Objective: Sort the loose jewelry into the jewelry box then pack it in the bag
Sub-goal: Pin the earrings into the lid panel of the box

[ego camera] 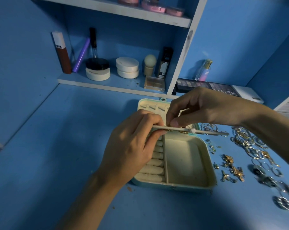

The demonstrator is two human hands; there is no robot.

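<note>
An open mint-green jewelry box (205, 156) with a cream lining lies on the blue table. It has ring rolls on the left and an empty compartment on the right. Its lid (150, 105) leans back behind my hands. My left hand (132, 146) grips a thin cream panel (210, 132) held flat above the box. My right hand (203, 108) pinches a small gold piece (172, 126) against that panel. Gold earrings sit along the panel. Loose gold and silver jewelry (249, 155) is spread on the table right of the box. No bag is in view.
A white shelf unit (114, 85) at the back holds cosmetics jars, tubes and a bottle. Eyeshadow palettes (223, 88) and a perfume bottle (204, 70) lie behind my right hand. Blue walls close in left and right.
</note>
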